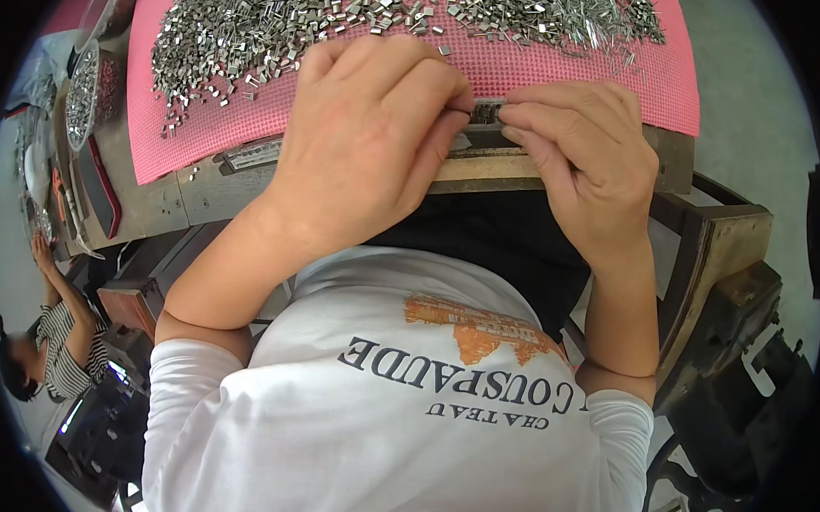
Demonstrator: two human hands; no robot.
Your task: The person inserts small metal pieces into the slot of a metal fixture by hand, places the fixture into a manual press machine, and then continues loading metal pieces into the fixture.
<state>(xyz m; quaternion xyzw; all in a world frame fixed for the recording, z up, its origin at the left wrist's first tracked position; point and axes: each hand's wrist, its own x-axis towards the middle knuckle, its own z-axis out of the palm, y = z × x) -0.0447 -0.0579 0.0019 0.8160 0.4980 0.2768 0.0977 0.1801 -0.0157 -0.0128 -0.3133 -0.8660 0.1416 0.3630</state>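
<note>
At the table's front edge, my left hand (370, 135) is closed, thumb and index finger pinched together. My right hand (591, 150) is pinched the same way, just to the right. Between their fingertips lies a narrow row of small metal pieces (486, 113) at the mat's edge. Whatever each hand grips is too small or hidden to make out. Beyond the hands, a pink mesh mat (216, 127) bears a loose spread of small silvery metal links (276, 30). Thin metal pins (592, 24) lie heaped toward the right. A metal strip (255, 155) shows left of my left wrist.
A clear bowl of small metal parts (88, 91) stands on the table's left side, near a dark red-edged flat object (103, 185). A person in a striped top (75, 349) works at far left. A wooden-and-metal frame (721, 254) stands at right.
</note>
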